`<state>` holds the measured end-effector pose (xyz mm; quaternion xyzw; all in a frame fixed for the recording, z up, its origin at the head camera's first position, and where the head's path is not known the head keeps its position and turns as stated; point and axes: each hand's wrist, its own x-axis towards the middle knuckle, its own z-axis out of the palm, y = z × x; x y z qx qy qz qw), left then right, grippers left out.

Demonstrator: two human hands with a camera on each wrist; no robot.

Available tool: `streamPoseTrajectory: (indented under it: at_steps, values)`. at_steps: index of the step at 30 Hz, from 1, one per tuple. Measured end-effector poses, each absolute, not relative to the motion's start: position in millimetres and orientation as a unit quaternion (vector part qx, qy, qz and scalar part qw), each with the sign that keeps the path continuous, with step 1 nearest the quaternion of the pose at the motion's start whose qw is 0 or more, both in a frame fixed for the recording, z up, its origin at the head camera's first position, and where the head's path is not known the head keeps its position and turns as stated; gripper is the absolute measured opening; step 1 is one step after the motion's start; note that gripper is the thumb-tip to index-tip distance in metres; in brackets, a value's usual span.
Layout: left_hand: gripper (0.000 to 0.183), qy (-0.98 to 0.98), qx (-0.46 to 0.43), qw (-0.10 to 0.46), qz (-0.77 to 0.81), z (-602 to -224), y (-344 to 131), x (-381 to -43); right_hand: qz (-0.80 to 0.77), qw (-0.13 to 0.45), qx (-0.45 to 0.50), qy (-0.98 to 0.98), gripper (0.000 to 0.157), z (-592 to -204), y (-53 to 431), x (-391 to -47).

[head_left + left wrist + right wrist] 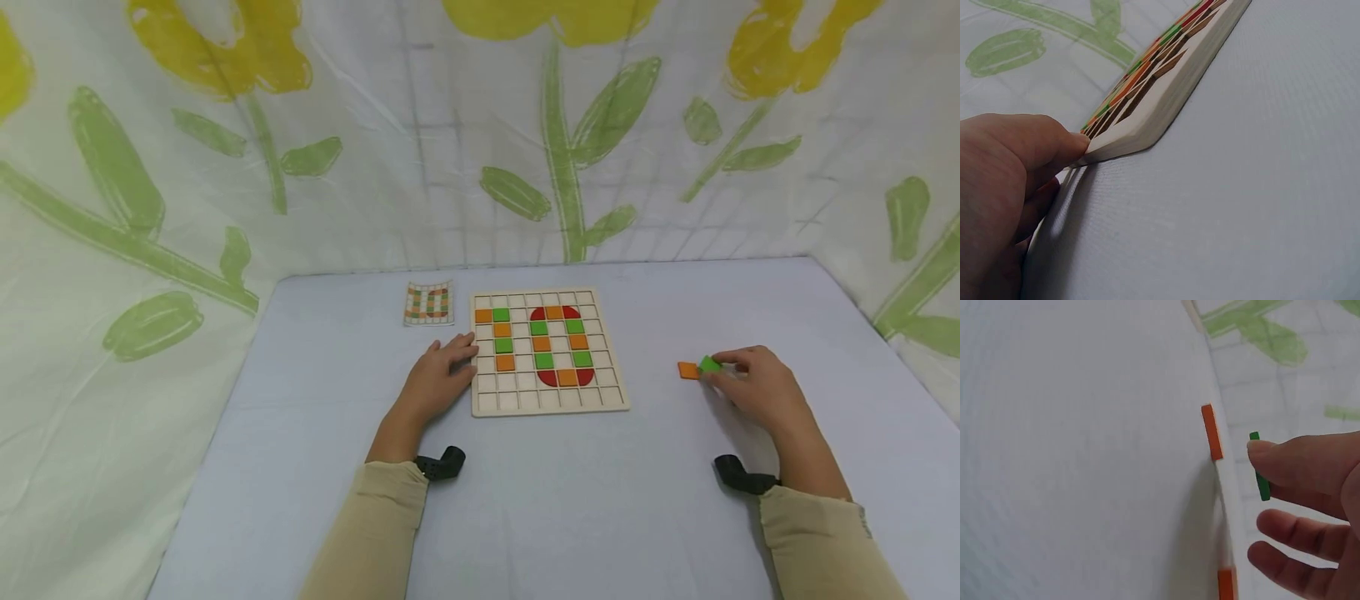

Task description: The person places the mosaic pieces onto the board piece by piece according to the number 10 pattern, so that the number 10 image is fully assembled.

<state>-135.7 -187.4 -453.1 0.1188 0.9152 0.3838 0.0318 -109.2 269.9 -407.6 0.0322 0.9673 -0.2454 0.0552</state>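
Green, orange and red tiles sit in the squares of a white grid board (550, 400), some in a column and others in a ring. My left hand (435, 383) rests against the board's left edge, its thumb (1063, 140) touching the rim in the left wrist view. Off to the board's right, my right hand (761, 387) pinches a small green square tile (709, 364) between thumb and fingers. An orange tile (687, 370) lies beside it on the table. In the right wrist view, a second orange tile (1227, 584) shows at the bottom edge.
A small printed card (429, 304) with a similar coloured grid pattern lies behind the left hand. The table (562, 500) has a pale cover. A white curtain (375, 192) with painted flowers hangs behind it. Each wrist wears a black camera strap.
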Motion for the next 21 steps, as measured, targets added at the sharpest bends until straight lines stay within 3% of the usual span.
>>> streamPoseTrajectory:
  at_steps: [7,21]
  values:
    - [0.040,0.916,0.122,0.032,0.380,-451,-187,-137,-0.265,0.001,-0.053,0.963,0.038,-397,221,-111]
    - [0.040,0.915,0.104,0.044,0.387,-451,-185,-135,-0.232,0.044,-0.227,0.945,0.026,-399,75,-125]
